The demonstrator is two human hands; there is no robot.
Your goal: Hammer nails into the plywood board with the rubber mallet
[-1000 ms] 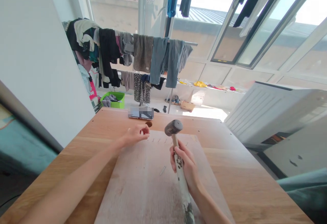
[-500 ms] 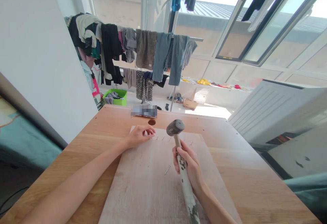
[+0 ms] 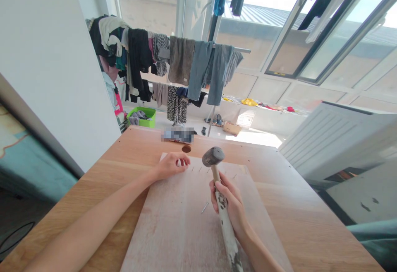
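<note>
Clamping the grey-headed mallet, the right hand holds its head just beyond the thumb; the left hand curls over the wooden board, fingertip contact unclear. Nails stand just right of it: light, square taps should bend them least.

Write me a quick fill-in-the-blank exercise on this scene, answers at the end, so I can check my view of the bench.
1. The hand gripping the hammer is the person's ____ one.
2. The left hand is at the board's ____ end, not its near end.
3. In the picture, the loose nail lies to the ____ of the hammer's handle.
4. The bin beyond the table is coloured ____.

Missing words: right; far; left; green.
</note>
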